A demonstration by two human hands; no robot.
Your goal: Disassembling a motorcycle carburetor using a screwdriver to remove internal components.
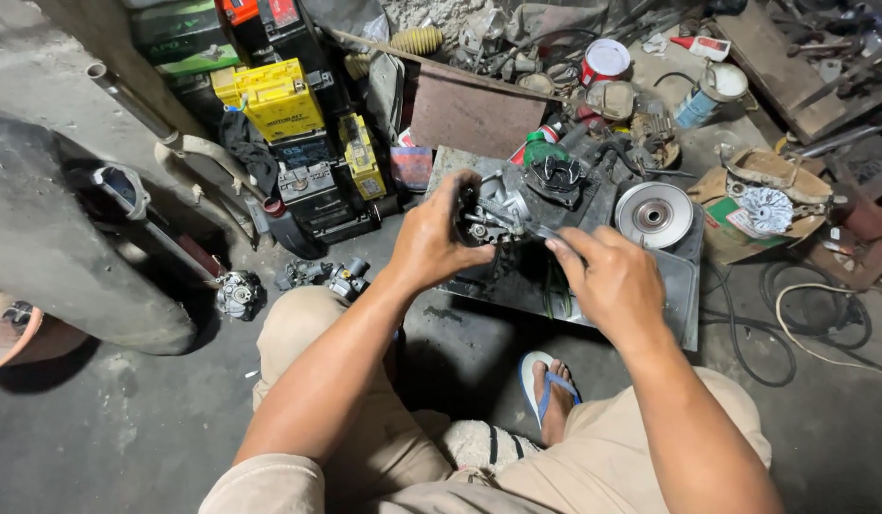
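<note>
A greasy metal engine part [503,205] sits on a dark metal tray [683,286] on the floor in front of me. My left hand [431,238] grips its left side, fingers curled over the top. My right hand [607,281] holds a slim metal tool [545,231] whose tip meets the part near its middle. A black round piece [553,176] sits on top behind the part, and a silver pulley disc [654,215] lies on the tray to the right.
Yellow and black batteries [274,100] are stacked at the back left. A small carburettor [237,293] and other parts [336,276] lie on the floor left of my knee. Cans [604,59], a cardboard piece [745,205], cables [812,324] and a grey tyre [41,238] surround me.
</note>
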